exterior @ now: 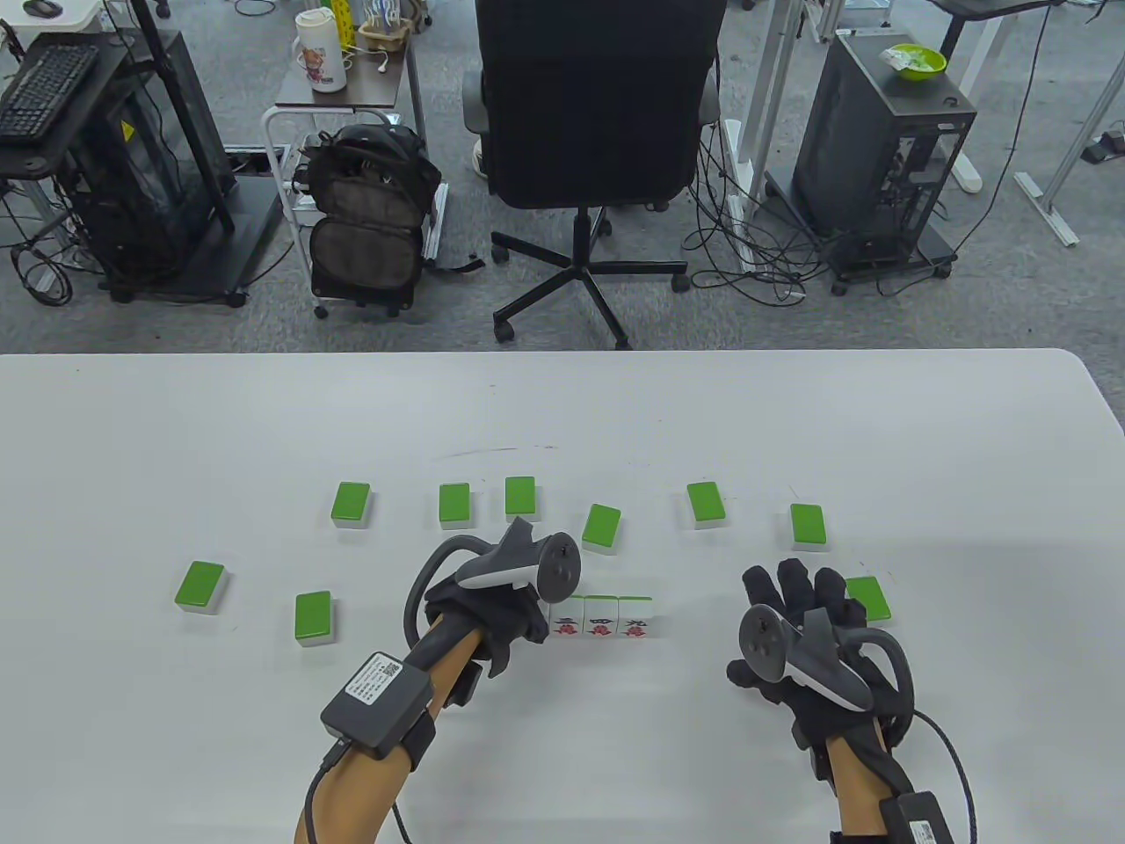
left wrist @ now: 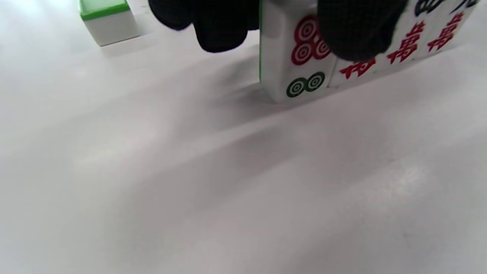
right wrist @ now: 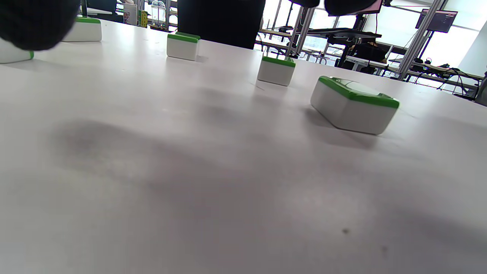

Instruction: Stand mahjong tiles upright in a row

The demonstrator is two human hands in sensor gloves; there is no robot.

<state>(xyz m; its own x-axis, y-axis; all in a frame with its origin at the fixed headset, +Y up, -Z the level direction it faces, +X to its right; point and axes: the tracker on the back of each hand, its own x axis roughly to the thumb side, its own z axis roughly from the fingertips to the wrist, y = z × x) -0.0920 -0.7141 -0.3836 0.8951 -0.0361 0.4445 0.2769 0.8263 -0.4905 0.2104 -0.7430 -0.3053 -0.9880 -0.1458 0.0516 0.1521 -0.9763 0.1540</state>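
Note:
Three upright tiles (exterior: 602,618) stand side by side in a row, their red-character faces toward me. My left hand (exterior: 514,607) is at the row's left end. In the left wrist view its fingers (left wrist: 354,30) grip an upright circle tile (left wrist: 300,57) that stands on the table against the row's first tile (left wrist: 357,68). In the table view the tracker hides this tile. My right hand (exterior: 791,607) is open and empty with fingers spread, right of the row, next to a flat green-backed tile (exterior: 870,598), which also shows in the right wrist view (right wrist: 354,102).
Several tiles lie green back up on the white table (exterior: 176,422): some in a loose line behind the row, such as one (exterior: 601,528) and another (exterior: 706,504), and two at the left (exterior: 201,586) (exterior: 314,615). An office chair (exterior: 598,105) stands beyond the far edge.

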